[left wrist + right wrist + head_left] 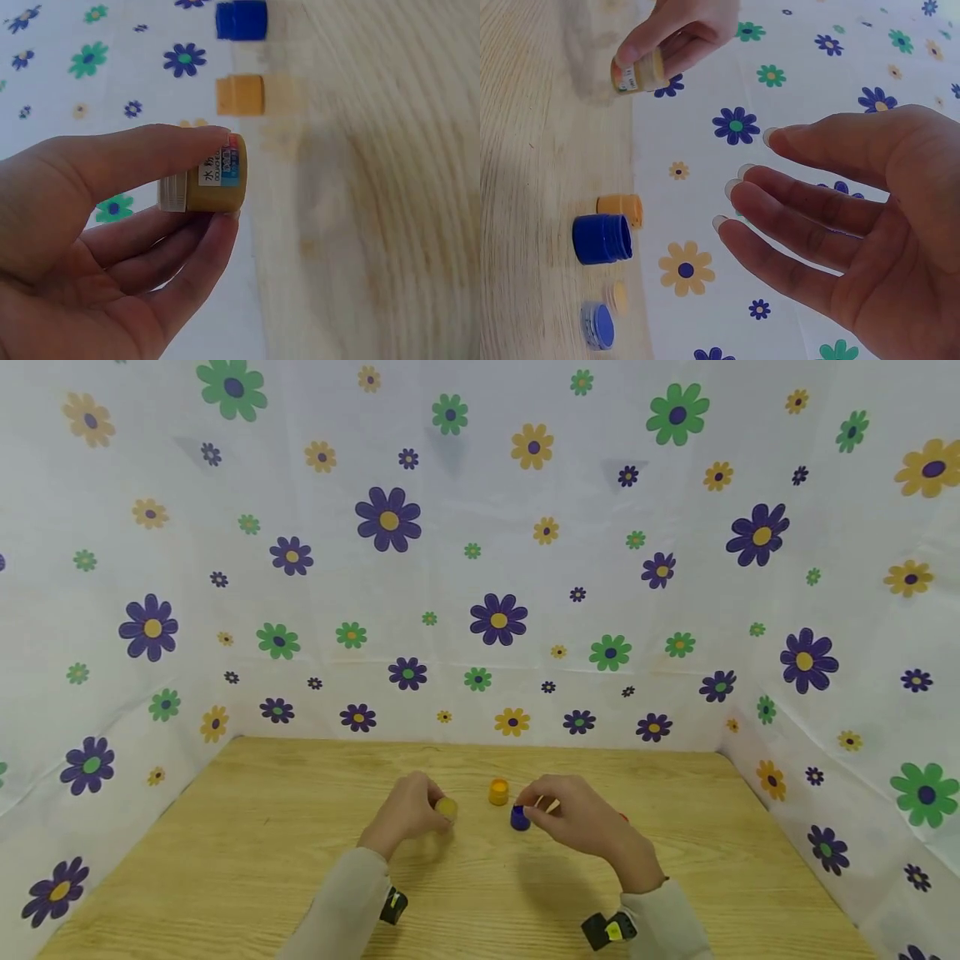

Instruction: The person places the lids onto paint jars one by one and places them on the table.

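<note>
Probably light and stiff, the ochre gouache jar (215, 196) — left of the orange jar (498, 793) — suits pinching round its body, as the left hand (408, 814) does; the right hand (576, 815), loosely spread, holds nothing.

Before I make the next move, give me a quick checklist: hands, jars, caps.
1. Left hand grips the yellow-brown jar: ok, pinched between thumb and fingers.
2. Clear cap on that jar: ok, in place; how tight, cannot tell.
3. Right hand free: ok, holding nothing, fingertips apart from the blue jar.
4. Blue jar and orange jar upright on the table: ok.
5. Both of those jars capped: not ok, the blue cap and pale orange cap lie off them.
6. Red thing behind the right hand: cannot tell, mostly hidden.
</note>
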A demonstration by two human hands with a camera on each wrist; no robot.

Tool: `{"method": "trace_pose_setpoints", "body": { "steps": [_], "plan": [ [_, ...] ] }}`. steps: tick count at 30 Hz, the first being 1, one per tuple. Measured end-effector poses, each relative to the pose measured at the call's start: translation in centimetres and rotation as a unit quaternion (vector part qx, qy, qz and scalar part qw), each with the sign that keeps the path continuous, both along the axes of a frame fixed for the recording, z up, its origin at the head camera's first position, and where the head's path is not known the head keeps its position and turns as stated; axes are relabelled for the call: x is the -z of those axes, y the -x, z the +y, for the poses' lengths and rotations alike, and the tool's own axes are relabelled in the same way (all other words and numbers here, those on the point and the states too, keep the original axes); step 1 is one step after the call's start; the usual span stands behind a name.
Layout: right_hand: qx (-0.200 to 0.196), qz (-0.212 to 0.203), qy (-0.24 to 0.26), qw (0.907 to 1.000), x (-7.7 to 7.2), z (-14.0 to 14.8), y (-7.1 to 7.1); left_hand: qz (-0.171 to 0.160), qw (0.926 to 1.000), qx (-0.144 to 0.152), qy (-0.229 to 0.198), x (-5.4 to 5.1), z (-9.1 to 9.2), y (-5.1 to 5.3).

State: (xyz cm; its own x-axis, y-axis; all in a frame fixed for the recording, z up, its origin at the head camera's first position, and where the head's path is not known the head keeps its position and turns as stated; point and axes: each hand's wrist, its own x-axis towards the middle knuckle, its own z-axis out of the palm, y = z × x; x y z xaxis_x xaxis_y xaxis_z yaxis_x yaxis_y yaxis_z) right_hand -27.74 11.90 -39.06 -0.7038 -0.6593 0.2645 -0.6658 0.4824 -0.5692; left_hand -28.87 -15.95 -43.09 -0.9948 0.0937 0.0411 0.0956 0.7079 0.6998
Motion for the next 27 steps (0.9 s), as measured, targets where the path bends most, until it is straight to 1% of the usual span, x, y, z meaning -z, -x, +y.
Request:
{"method": "trace_pose_setpoints", "body": {
  "steps": [4, 9, 12, 16, 20, 22, 24, 26, 27],
  "plan": [
    [0.002, -0.003, -0.001, 1.0, 0.0, 0.2, 0.1, -0.027, 0.9995, -0.013, 0.009, 0.4, -0.5, 1.0],
    [-0.002, -0.006, -0.008, 0.9999, 0.0, 0.3, 0.1, -0.053, 0.998, -0.024, 0.025, 0.9, -1.0, 1.9],
    [0.001, -0.004, -0.014, 0.9999, -0.1, 0.4, 0.1, -0.056, 0.9977, -0.026, 0.027, 1.1, -1.1, 2.3],
    [0.01, 0.001, -0.018, 0.9998, -0.3, 0.7, 0.3, -0.055, 0.9977, -0.026, 0.029, 1.1, -1.0, 2.6],
    [0.022, -0.001, -0.014, 0.9997, -0.4, 1.0, 0.3, -0.058, 0.9966, -0.024, 0.053, 1.0, -0.5, 2.5],
    [0.027, -0.002, -0.009, 0.9996, -0.5, 1.2, 0.3, -0.048, 0.9956, -0.027, 0.076, 0.9, -0.1, 2.5],
    [0.029, 0.0, -0.004, 0.9996, -0.6, 1.4, 0.3, -0.023, 0.9953, -0.029, 0.089, 0.6, 0.5, 2.4],
    [0.031, 0.001, 0.0, 0.9995, -0.6, 1.5, 0.3, 0.007, 0.9966, -0.025, 0.079, 0.3, 1.3, 2.3],
    [0.033, 0.001, 0.001, 0.9995, -0.7, 1.6, 0.3, 0.022, 0.9972, -0.018, 0.069, 0.2, 1.8, 2.2]
  ]
}}
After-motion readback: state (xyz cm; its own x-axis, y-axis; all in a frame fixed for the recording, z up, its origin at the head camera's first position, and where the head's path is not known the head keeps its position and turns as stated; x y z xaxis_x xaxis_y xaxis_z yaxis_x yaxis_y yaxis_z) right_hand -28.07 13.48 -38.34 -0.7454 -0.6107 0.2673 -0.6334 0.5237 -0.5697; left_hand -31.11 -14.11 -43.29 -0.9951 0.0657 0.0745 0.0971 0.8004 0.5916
